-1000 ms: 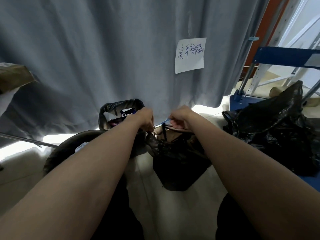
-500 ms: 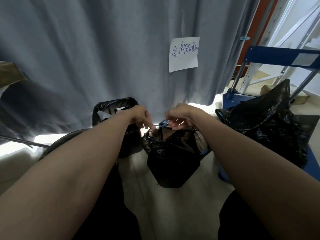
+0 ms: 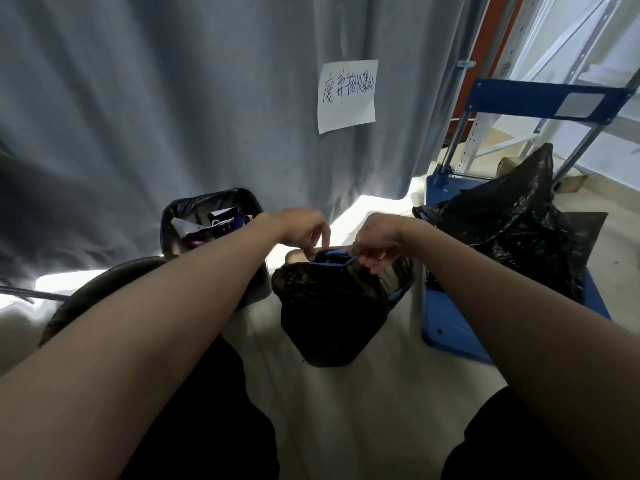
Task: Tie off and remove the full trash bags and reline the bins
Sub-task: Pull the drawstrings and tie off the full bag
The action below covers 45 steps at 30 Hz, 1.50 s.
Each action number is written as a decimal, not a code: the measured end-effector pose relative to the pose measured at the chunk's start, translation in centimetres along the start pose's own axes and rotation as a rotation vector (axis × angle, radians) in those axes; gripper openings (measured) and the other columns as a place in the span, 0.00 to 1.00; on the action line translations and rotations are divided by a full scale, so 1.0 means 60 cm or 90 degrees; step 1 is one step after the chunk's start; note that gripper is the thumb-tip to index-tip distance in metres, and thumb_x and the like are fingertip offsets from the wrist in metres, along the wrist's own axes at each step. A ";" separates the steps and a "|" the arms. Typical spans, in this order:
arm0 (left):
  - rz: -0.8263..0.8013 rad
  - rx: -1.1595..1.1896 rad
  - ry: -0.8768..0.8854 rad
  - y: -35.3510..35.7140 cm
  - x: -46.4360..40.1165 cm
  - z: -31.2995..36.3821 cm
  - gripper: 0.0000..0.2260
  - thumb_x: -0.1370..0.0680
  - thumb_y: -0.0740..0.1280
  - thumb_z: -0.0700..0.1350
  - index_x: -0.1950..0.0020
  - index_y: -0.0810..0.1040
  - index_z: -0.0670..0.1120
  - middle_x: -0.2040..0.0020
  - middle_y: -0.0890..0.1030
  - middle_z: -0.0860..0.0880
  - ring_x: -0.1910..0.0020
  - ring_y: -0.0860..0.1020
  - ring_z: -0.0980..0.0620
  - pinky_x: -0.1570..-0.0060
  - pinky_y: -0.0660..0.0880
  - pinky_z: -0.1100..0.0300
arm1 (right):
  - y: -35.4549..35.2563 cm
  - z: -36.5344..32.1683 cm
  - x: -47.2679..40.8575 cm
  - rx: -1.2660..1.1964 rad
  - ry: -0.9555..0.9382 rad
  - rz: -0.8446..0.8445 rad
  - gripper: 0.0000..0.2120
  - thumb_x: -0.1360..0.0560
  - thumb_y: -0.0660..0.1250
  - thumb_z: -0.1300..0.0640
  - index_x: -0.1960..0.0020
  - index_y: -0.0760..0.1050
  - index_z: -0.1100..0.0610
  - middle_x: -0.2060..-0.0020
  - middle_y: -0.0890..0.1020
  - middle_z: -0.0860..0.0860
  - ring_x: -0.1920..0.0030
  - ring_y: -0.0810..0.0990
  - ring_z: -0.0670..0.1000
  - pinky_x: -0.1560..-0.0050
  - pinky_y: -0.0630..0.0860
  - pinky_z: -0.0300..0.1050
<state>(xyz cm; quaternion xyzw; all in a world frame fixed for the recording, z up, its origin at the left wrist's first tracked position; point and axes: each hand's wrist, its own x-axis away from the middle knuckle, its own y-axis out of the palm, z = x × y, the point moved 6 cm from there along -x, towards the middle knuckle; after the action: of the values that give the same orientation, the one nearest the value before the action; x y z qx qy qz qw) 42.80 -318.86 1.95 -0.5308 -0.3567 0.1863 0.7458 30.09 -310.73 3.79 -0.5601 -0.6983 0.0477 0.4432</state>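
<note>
- Since half a second ago, both hands have drawn slightly apart over the black bag (image 3: 332, 306).
- Left hand (image 3: 304, 228): fingers pinched at its mouth.
- Right hand (image 3: 379, 240): fingers closed on the blue drawstring (image 3: 337, 252).
- Blue cart (image 3: 446, 320) stands right.

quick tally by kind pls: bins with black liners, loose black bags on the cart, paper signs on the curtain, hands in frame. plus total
Bins with black liners: 2, the near bin and the far bin
Loose black bag heaps on the blue cart: 1; cannot tell if more than one bag
Paper signs: 1
Hands: 2, left hand, right hand, both pinching the blue drawstring
Total: 6
</note>
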 end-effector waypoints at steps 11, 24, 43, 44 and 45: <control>0.060 -0.104 -0.018 0.011 -0.007 0.019 0.05 0.29 0.72 0.40 0.55 0.81 0.48 0.56 0.81 0.48 0.58 0.78 0.46 0.60 0.69 0.59 | -0.001 -0.015 0.016 -0.028 -0.029 -0.012 0.07 0.21 0.65 0.62 0.47 0.76 0.66 0.64 0.79 0.56 0.66 0.78 0.49 0.57 0.82 0.46; 0.153 -0.026 -0.211 -0.011 0.022 -0.062 0.08 0.27 0.73 0.38 0.50 0.85 0.47 0.50 0.84 0.44 0.50 0.81 0.44 0.55 0.74 0.59 | -0.008 -0.014 0.027 -0.025 -0.031 -0.073 0.14 0.22 0.67 0.59 0.41 0.77 0.66 0.62 0.79 0.55 0.64 0.79 0.49 0.60 0.82 0.43; 0.118 0.075 -0.085 -0.032 0.010 0.120 0.01 0.29 0.74 0.43 0.60 0.84 0.46 0.59 0.84 0.47 0.57 0.81 0.49 0.55 0.76 0.58 | -0.007 0.111 0.005 0.070 0.061 0.028 0.13 0.25 0.70 0.63 0.46 0.76 0.72 0.59 0.81 0.65 0.59 0.81 0.61 0.48 0.80 0.61; 0.109 0.074 -0.094 -0.025 0.009 0.122 0.03 0.30 0.75 0.45 0.60 0.84 0.46 0.58 0.84 0.47 0.56 0.81 0.49 0.55 0.76 0.58 | -0.016 0.109 0.004 0.049 0.046 0.054 0.13 0.26 0.71 0.63 0.45 0.76 0.71 0.57 0.81 0.66 0.56 0.82 0.62 0.46 0.80 0.61; 0.105 0.074 -0.107 -0.019 0.009 0.122 0.06 0.30 0.76 0.47 0.60 0.84 0.46 0.59 0.83 0.47 0.56 0.80 0.49 0.55 0.76 0.58 | -0.024 0.105 0.002 0.030 0.031 0.078 0.14 0.26 0.72 0.62 0.46 0.76 0.71 0.55 0.82 0.66 0.54 0.83 0.62 0.44 0.79 0.61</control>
<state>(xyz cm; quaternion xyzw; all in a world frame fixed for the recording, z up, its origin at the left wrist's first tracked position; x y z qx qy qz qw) 37.69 -314.09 4.51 -0.4965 -0.3615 0.3111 0.7253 24.76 -308.44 0.90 -0.5922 -0.6503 0.0779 0.4694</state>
